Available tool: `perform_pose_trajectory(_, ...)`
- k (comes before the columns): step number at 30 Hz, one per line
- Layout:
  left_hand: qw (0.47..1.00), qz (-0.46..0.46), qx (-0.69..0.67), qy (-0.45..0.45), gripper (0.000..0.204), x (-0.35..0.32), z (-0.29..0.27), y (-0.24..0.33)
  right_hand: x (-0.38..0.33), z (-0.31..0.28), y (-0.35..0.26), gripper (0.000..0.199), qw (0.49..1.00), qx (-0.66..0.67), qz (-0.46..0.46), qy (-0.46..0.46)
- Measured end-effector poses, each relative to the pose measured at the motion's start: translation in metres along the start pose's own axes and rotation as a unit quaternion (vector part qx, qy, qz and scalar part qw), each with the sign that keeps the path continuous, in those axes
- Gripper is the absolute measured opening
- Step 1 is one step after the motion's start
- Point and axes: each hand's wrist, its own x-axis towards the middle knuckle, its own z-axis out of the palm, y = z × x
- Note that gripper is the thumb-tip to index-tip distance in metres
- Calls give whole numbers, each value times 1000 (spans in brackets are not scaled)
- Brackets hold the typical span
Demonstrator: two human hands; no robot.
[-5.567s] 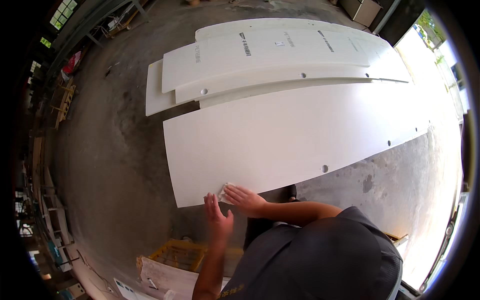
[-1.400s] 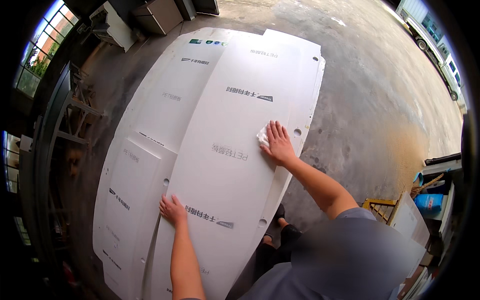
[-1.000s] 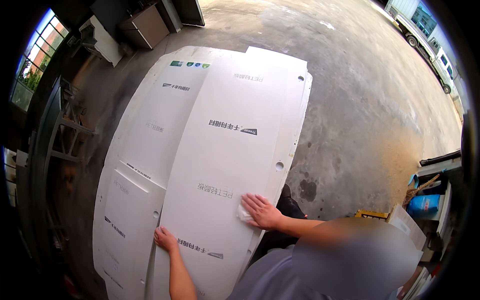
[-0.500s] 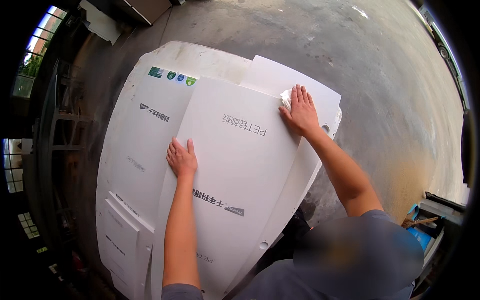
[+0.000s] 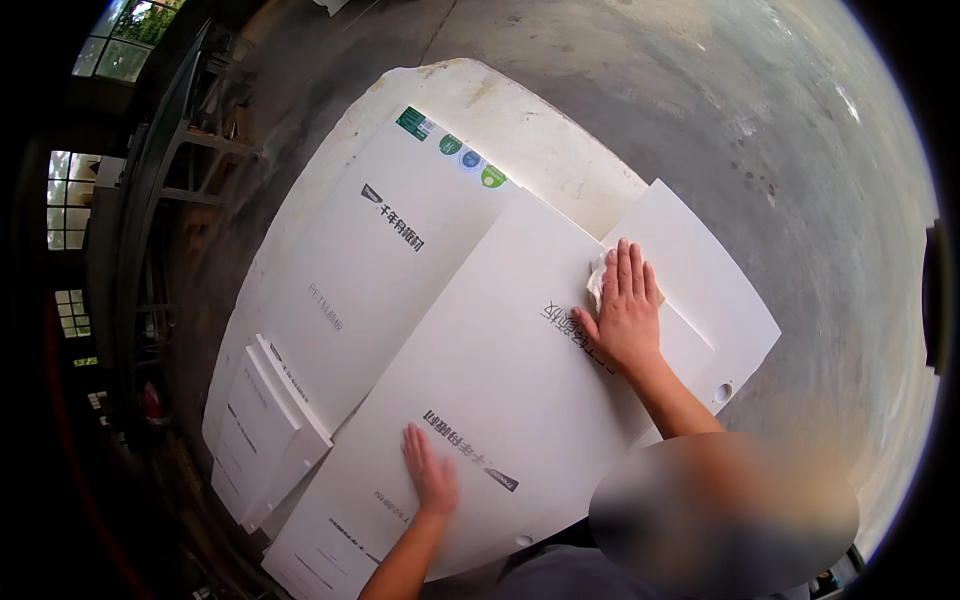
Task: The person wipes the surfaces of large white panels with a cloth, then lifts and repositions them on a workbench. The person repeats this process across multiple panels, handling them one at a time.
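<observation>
A long white board [image 5: 500, 350] with printed lettering lies across the middle of the work surface. My right hand [image 5: 628, 320] rests palm down near its far right corner, fingers stretched, pressing a crumpled white cloth [image 5: 597, 280] against it. Part of the cloth is hidden under the palm. My left hand [image 5: 432, 475], slightly smeared by motion, is over the nearer part of this board, with its fingers extended and nothing in them. To the left lies another white printed board [image 5: 390, 290] with coloured labels at its far edge. A plain white board [image 5: 705, 265] sticks out at the far right.
A whitish work surface [image 5: 500, 110] carries the boards. Several smaller white panels [image 5: 265, 415] are stacked at its left. Dark metal racking [image 5: 170, 190] and windows stand farther left. Grey concrete floor [image 5: 800, 160] stretches beyond the right side.
My left hand has slid nearer to me along the middle board. The right hand and cloth have shifted inward on the board. The whole view has turned and moved.
</observation>
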Motion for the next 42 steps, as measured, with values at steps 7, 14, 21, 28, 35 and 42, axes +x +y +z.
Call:
perform_pose_trajectory(7, 996, -36, 72, 34, 76, -33, 0, -47, 140, 51, -82, 90, 988, 12, -132, 78)
perform_pose_trajectory(14, 998, -25, 58, 32, 76, -17, -6, -34, 78, 61, -172, 87, 992, 28, -111, 43)
perform_pose_trajectory(21, 996, -45, 25, 69, 73, -28, -2, -39, 36, 69, -204, 78, 948, 4, -309, -78)
perform_pose_trajectory(28, 996, -62, 6, 57, 77, -17, -9, -30, 125, 67, -67, 72, 982, -160, -93, 45)
perform_pose_trajectory(35, 961, 257, -45, -90, 83, -72, 44, 39, 37, 111, -204, 79, 956, -180, -229, 26)
perform_pose_trajectory(42, 981, -119, 31, 153, 74, -126, -98, -308, -120, 153, -412, 88, 961, -128, -244, -22)
